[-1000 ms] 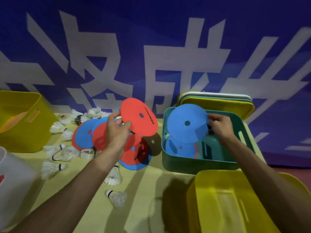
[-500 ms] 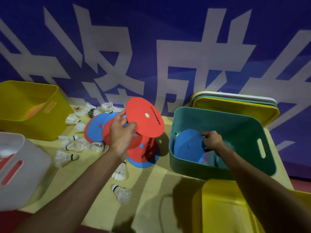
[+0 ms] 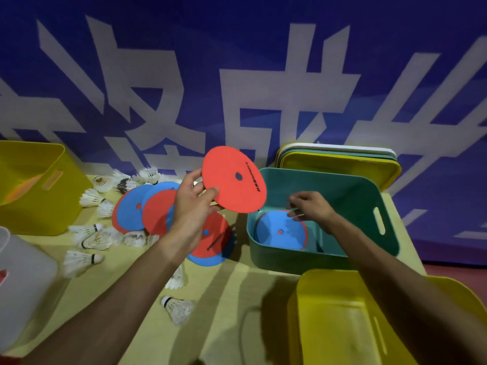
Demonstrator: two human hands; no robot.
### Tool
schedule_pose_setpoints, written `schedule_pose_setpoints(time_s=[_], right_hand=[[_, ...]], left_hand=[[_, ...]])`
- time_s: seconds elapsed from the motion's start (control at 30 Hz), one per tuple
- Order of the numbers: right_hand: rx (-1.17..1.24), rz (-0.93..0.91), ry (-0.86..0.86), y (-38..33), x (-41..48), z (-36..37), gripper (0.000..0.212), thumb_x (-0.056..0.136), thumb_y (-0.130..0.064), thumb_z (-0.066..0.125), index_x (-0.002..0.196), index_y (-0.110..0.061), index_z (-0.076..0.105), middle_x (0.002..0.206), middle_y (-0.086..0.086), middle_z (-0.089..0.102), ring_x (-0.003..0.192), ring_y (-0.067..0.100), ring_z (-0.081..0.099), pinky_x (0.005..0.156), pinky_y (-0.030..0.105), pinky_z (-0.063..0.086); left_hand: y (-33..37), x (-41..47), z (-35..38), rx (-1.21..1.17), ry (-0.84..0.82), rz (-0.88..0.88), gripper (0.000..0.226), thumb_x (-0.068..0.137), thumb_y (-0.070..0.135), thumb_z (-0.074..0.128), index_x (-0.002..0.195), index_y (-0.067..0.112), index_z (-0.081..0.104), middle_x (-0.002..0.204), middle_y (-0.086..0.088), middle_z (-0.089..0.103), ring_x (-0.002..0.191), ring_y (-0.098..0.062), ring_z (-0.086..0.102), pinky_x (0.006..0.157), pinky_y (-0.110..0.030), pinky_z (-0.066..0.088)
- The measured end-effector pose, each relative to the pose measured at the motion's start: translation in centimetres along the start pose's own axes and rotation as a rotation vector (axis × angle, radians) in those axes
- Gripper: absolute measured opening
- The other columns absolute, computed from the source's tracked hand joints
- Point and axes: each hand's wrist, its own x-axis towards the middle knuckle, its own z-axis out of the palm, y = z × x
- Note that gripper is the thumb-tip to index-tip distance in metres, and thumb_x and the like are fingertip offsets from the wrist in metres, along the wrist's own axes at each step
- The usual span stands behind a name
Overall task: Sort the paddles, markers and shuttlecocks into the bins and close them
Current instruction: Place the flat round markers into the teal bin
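My left hand [image 3: 192, 206] pinches a red round marker disc [image 3: 234, 180] by its edge and holds it tilted in the air, just left of the green bin [image 3: 379, 248]. My right hand [image 3: 311, 206] hovers empty over the green bin with its fingers loosely spread. A blue marker disc [image 3: 276, 230] lies flat inside the bin on top of a red one. A pile of red and blue discs [image 3: 147, 206] lies on the yellow table under my left hand. Several white shuttlecocks [image 3: 81, 259] are scattered on the table to the left.
A yellow bin [image 3: 34, 206] stands at the far left with something orange inside. A white bin [image 3: 23, 280] is at the near left. An open yellow bin [image 3: 342, 325] sits at the near right. Stacked lids [image 3: 340, 162] lean behind the green bin.
My right hand let go of the blue disc inside the green bin and rose above it. My left hand carried the red disc up and right toward the bin.
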Motion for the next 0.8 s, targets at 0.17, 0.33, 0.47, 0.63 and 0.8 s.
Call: schedule_pose_setpoints(time_s=[0.17,0.33,0.47,0.63,0.8], right_hand=[[0.319,-0.060,-0.165,-4.2,-3.5,0.6,0.040,0.100,-0.038,0.043,0.110,-0.005,0.062,0.089,0.011,0.069,0.074,0.023,0.069,0.066,0.035,0.059],[0.380,-0.068,-0.153,-5.5,-4.5,-0.5,0.026,0.086,-0.005,0.067,0.110,0.002,0.059,0.073,0.013,0.063,0.055,0.017,0.061,0.056,0.027,0.059],[0.395,-0.048,-0.068,-4.6,-4.5,-2.2,0.025,0.082,0.006,0.066,0.098,-0.011,0.055,0.078,0.018,0.065,0.048,0.018,0.060,0.044,0.025,0.054],[0.471,-0.006,-0.020,-1.9,-4.3,-4.7,0.026,0.082,0.010,0.062,0.100,-0.009,0.057,0.085,0.022,0.067,0.058,0.025,0.063,0.045,0.026,0.054],[0.306,0.079,0.048,1.1,-2.6,-6.1,0.021,0.084,0.011,0.058,0.096,-0.007,0.059,0.082,0.022,0.068,0.058,0.026,0.063,0.048,0.029,0.054]], left_hand=[[0.0,-0.4,1.4,-0.013,-0.062,-0.018,0.041,0.090,-0.005,0.053,0.126,0.013,0.048,0.097,0.000,0.069,0.079,-0.015,0.066,0.054,-0.024,0.054],[0.4,0.2,1.1,-0.005,-0.146,-0.071,0.044,0.089,-0.001,0.058,0.131,0.012,0.048,0.099,-0.004,0.071,0.085,-0.019,0.069,0.063,-0.032,0.056],[0.6,0.0,1.7,0.042,-0.253,-0.134,0.036,0.090,-0.001,0.059,0.124,0.011,0.053,0.084,-0.001,0.074,0.075,-0.017,0.072,0.066,-0.033,0.058],[-0.3,-0.1,2.2,0.101,-0.262,-0.180,0.030,0.091,0.005,0.059,0.121,0.011,0.058,0.098,-0.009,0.074,0.088,-0.026,0.072,0.074,-0.035,0.057],[0.0,0.6,1.0,0.201,-0.267,-0.159,0.029,0.091,0.007,0.060,0.119,0.011,0.059,0.107,-0.008,0.071,0.094,-0.023,0.071,0.087,-0.038,0.056]])
